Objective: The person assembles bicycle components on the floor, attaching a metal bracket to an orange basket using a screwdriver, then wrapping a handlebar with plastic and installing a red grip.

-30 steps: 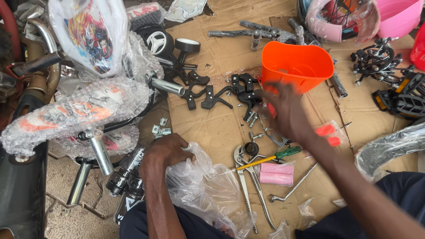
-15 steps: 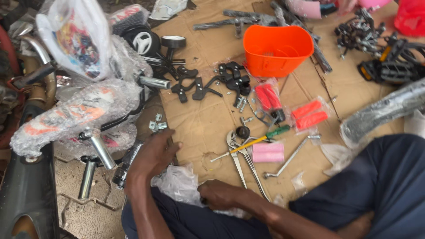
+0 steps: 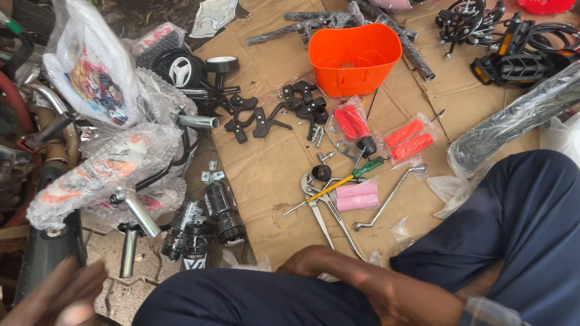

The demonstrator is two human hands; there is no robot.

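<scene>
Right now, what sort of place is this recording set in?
Probably an informal bicycle assembly or repair spot on the ground: a bubble-wrapped bike frame, black brake levers, pliers and a screwdriver lie spread over flattened cardboard.

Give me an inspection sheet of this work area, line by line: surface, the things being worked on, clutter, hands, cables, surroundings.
Surface: flattened brown cardboard on the ground, creased and dusty.
Job's things: silver pliers and a green-handled screwdriver lie crossed, nearest the right hand; black cylindrical parts stand at the cardboard's left edge.
Clutter: orange basket, red grips in bags, pink grips, black brake levers, pedals, a bent metal rod.
Hands: left hand blurred at bottom left, holding nothing visible; right hand rests low by the lap, palm hidden.
Cables: black cable coils at top right.
Surroundings: bubble-wrapped bicycle frame and a printed plastic bag on the left.
</scene>
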